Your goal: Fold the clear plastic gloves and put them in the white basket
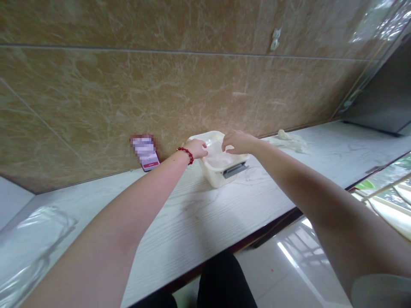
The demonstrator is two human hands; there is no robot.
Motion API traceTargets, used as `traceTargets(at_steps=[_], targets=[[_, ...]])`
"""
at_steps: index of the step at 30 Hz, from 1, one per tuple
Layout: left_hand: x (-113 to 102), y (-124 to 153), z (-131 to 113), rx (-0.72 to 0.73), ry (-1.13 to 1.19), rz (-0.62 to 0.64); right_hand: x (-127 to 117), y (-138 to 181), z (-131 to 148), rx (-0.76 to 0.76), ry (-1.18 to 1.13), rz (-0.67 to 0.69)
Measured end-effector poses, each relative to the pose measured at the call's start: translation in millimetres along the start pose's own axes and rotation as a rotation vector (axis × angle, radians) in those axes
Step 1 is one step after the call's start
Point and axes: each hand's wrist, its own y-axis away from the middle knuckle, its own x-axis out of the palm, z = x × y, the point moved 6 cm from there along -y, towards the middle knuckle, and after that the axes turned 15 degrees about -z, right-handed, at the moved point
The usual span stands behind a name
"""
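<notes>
A white plastic box (212, 177) with a grey latch (236, 169) on its side stands on the counter against the wall. Whitish, translucent material (216, 159) shows inside it; I cannot tell whether it is a film or the box's own surface. My left hand (196, 149), with a red bead bracelet (189, 155) at the wrist, is at the box's left rim, thumb and fingers slightly apart. Over the right side of the opening, my right hand (237, 142) has its fingers curved downward, with a gap between them and the thumb. Nothing shows in either hand.
A phone (146, 153) leans against the brown tiled wall (160, 94), left of the box. On the white counter (180, 231), a crumpled pale cloth or bag (290, 141) lies to the right. Clear plastic (41, 244) covers the left end. A grey appliance-like block (379, 94) stands far right.
</notes>
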Motion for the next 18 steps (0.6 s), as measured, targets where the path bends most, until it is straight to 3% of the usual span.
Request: traceTargets(at_steps=[4,8,13,18], targets=[[-5,1,0,0.006,0.057,-0.005,6,-6,-7,0.061,0.093,0.002],[-2,1,-2,0.04,0.083,0.066,11,-10,-11,0.131,0.069,0.014],[-1,2,-4,0.052,0.108,0.089,9,-9,-7,0.064,-0.039,0.004],[0,1,-7,0.062,0.078,0.089,13,-11,-11,0.069,0.02,0.007]])
